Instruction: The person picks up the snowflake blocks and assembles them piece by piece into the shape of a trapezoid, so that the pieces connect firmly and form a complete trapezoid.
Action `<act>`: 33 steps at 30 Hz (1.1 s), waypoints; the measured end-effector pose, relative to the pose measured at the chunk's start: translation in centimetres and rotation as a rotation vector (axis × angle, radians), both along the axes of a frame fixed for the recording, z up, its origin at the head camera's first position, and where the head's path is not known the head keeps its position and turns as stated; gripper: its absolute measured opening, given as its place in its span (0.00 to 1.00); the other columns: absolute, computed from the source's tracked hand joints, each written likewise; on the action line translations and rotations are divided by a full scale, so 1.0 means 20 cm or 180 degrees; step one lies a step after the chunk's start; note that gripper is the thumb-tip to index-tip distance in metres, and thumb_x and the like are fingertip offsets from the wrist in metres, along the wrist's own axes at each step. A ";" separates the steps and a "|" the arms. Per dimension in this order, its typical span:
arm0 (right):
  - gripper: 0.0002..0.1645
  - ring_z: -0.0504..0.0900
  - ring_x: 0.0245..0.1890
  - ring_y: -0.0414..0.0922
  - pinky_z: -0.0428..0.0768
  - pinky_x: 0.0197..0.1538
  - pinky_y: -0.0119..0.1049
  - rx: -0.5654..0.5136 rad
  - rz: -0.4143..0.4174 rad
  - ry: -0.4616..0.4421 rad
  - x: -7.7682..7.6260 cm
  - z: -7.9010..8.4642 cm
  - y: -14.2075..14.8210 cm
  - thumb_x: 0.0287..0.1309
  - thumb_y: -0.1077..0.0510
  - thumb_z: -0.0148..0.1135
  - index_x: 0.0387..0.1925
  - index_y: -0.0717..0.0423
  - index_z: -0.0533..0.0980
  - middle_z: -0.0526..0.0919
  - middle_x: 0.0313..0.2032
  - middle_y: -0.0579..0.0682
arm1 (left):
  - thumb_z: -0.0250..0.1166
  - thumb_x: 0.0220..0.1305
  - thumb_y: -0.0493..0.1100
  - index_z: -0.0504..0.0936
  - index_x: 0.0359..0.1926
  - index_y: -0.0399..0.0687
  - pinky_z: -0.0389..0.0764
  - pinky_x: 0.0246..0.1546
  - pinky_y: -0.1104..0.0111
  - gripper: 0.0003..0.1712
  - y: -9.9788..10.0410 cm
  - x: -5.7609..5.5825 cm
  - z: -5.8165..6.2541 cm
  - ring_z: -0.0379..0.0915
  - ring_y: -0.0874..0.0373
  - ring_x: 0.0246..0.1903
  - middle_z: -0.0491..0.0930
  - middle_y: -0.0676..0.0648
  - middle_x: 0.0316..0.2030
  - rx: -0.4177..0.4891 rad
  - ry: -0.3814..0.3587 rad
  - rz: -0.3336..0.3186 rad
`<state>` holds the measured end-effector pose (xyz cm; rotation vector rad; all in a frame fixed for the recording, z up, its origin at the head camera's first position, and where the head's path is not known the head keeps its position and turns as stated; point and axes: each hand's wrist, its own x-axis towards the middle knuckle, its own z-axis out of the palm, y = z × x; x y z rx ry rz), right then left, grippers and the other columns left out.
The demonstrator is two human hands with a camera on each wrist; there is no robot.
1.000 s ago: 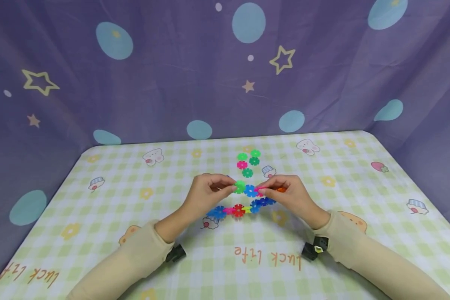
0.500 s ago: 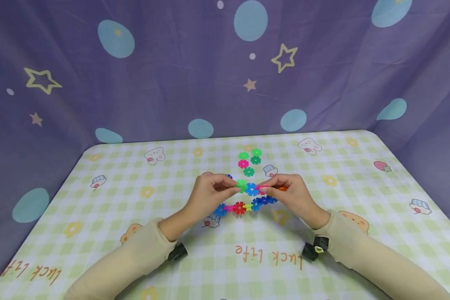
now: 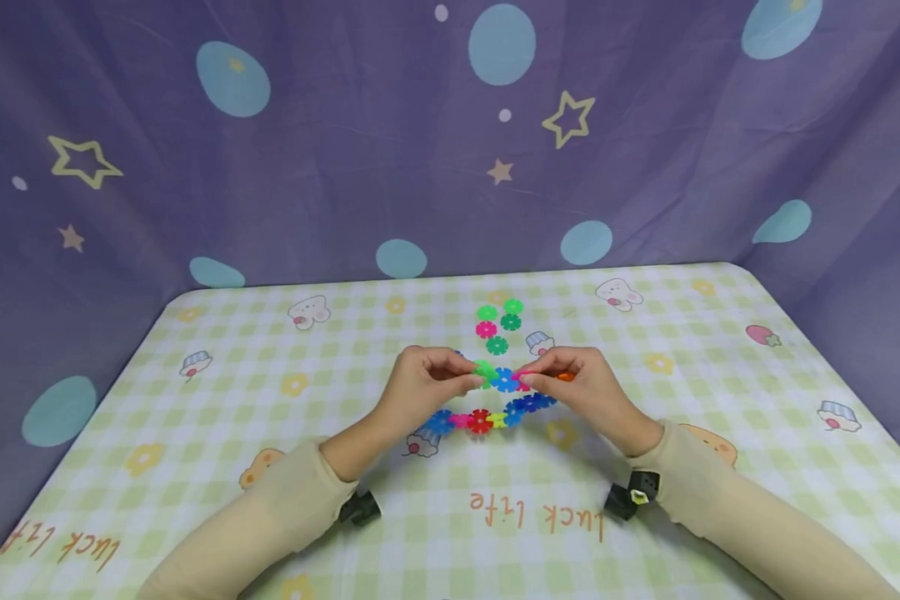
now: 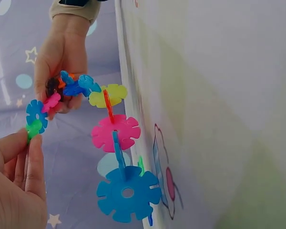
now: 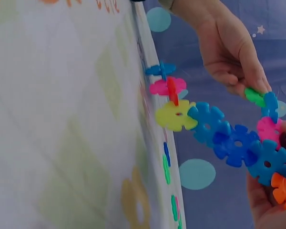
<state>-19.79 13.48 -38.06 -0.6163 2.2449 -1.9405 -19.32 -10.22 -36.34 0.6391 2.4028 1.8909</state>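
Observation:
Between both hands hangs a chain of slotted plastic snowflake discs. My left hand [image 3: 425,379] pinches a green snowflake disc [image 3: 485,372] by thumb and fingertips, right at the edge of a blue disc [image 3: 506,380]. My right hand [image 3: 573,379] grips the chain at a pink disc [image 4: 51,102], where a black disc [image 4: 52,87] and an orange disc [image 5: 284,189] show by its fingers. From there the chain runs back through blue discs, a yellow disc [image 4: 108,95], a red disc [image 3: 480,421] and a pink one to a free blue end [image 4: 128,200].
Beyond the hands, loose discs lie on the checked tablecloth [image 3: 390,517]: several green ones [image 3: 497,345] and a pink one [image 3: 486,330]. A blue one shows partly behind my left hand. A purple curtain [image 3: 330,183] stands along the table's back edge.
The green disc has tilted from facing the camera to more edge-on, and my left hand has shifted slightly right toward the blue disc. My right hand keeps its grip in nearly the same place.

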 end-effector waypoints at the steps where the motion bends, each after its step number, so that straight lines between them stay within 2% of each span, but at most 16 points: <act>1: 0.07 0.83 0.33 0.48 0.82 0.35 0.37 0.0025 -0.0001 -0.0011 0.00 0.00 0.00 0.55 0.60 0.66 0.33 0.62 0.82 0.86 0.35 0.52 | 0.70 0.54 0.34 0.86 0.31 0.35 0.80 0.25 0.70 0.05 0.00 0.00 0.00 0.79 0.54 0.23 0.84 0.42 0.26 0.0032 -0.0029 -0.0010; 3: 0.07 0.83 0.33 0.49 0.82 0.34 0.35 0.0087 0.0002 -0.0001 -0.01 0.01 0.01 0.55 0.60 0.66 0.33 0.62 0.82 0.86 0.35 0.50 | 0.70 0.54 0.33 0.86 0.32 0.33 0.81 0.26 0.69 0.05 0.00 -0.01 0.00 0.79 0.58 0.22 0.84 0.41 0.27 0.0071 -0.0047 -0.0038; 6: 0.07 0.82 0.32 0.50 0.80 0.31 0.33 0.0161 0.0012 0.0029 -0.02 0.00 0.01 0.55 0.60 0.66 0.33 0.62 0.82 0.86 0.34 0.48 | 0.69 0.54 0.33 0.85 0.33 0.32 0.82 0.28 0.67 0.06 0.00 0.00 0.00 0.79 0.59 0.23 0.85 0.39 0.29 0.0096 -0.0061 -0.0096; 9: 0.08 0.82 0.31 0.48 0.80 0.30 0.33 0.0213 0.0029 0.0059 -0.02 0.00 0.02 0.55 0.59 0.67 0.33 0.62 0.82 0.86 0.34 0.48 | 0.69 0.55 0.34 0.85 0.35 0.32 0.83 0.31 0.63 0.08 -0.01 -0.01 0.01 0.81 0.54 0.26 0.85 0.41 0.30 0.0050 -0.0219 -0.0187; 12: 0.08 0.82 0.30 0.45 0.80 0.31 0.34 0.0275 0.0053 0.0054 -0.02 -0.01 0.02 0.55 0.59 0.67 0.34 0.61 0.82 0.86 0.34 0.48 | 0.68 0.55 0.34 0.84 0.39 0.32 0.83 0.34 0.60 0.10 -0.06 -0.03 0.01 0.82 0.48 0.31 0.85 0.41 0.33 -0.0026 -0.0408 -0.0355; 15: 0.07 0.82 0.31 0.44 0.80 0.31 0.34 0.0331 0.0049 0.0037 -0.02 -0.01 0.04 0.55 0.59 0.67 0.34 0.59 0.82 0.86 0.34 0.49 | 0.68 0.56 0.33 0.83 0.42 0.32 0.83 0.36 0.60 0.12 -0.12 -0.09 0.02 0.82 0.48 0.34 0.85 0.41 0.37 -0.0112 -0.0514 -0.0477; 17: 0.05 0.82 0.30 0.44 0.80 0.31 0.33 0.0358 0.0063 0.0037 -0.01 -0.01 0.05 0.55 0.59 0.67 0.33 0.57 0.83 0.86 0.34 0.50 | 0.67 0.56 0.33 0.83 0.43 0.32 0.83 0.37 0.61 0.13 -0.15 -0.15 0.02 0.83 0.52 0.34 0.84 0.39 0.39 -0.0196 -0.0535 -0.0494; 20: 0.05 0.83 0.32 0.44 0.80 0.32 0.34 0.0364 0.0133 0.0006 -0.02 -0.01 0.06 0.55 0.59 0.67 0.33 0.58 0.82 0.86 0.36 0.51 | 0.68 0.56 0.34 0.83 0.43 0.33 0.82 0.38 0.64 0.13 -0.20 -0.24 -0.01 0.82 0.58 0.35 0.84 0.40 0.40 -0.0415 -0.0592 -0.0426; 24: 0.06 0.85 0.34 0.46 0.82 0.36 0.36 0.0350 0.0262 -0.0049 -0.02 0.00 0.06 0.54 0.61 0.67 0.33 0.60 0.81 0.86 0.37 0.53 | 0.68 0.57 0.35 0.83 0.45 0.34 0.82 0.37 0.67 0.14 -0.25 -0.34 -0.05 0.81 0.57 0.38 0.83 0.39 0.42 -0.0783 -0.0630 -0.0394; 26: 0.06 0.85 0.34 0.47 0.83 0.36 0.36 0.0358 0.0299 -0.0041 -0.03 0.00 0.06 0.54 0.60 0.67 0.32 0.60 0.81 0.86 0.37 0.53 | 0.68 0.57 0.35 0.82 0.46 0.35 0.81 0.37 0.67 0.16 -0.26 -0.38 -0.07 0.80 0.54 0.41 0.82 0.38 0.44 -0.0945 -0.0630 -0.0414; 29: 0.05 0.85 0.33 0.49 0.83 0.35 0.37 0.0363 0.0323 0.0016 -0.03 0.00 0.06 0.54 0.60 0.68 0.32 0.59 0.81 0.86 0.35 0.53 | 0.69 0.55 0.33 0.82 0.48 0.35 0.80 0.43 0.65 0.18 -0.26 -0.43 -0.10 0.78 0.50 0.47 0.81 0.38 0.47 -0.1133 -0.0614 -0.0509; 33: 0.04 0.85 0.32 0.49 0.83 0.35 0.37 0.0329 0.0351 0.0077 -0.04 0.00 0.06 0.54 0.61 0.67 0.32 0.59 0.81 0.86 0.34 0.53 | 0.71 0.52 0.32 0.82 0.49 0.38 0.75 0.53 0.63 0.21 -0.23 -0.46 -0.13 0.76 0.51 0.50 0.82 0.42 0.48 -0.1433 -0.0475 -0.0652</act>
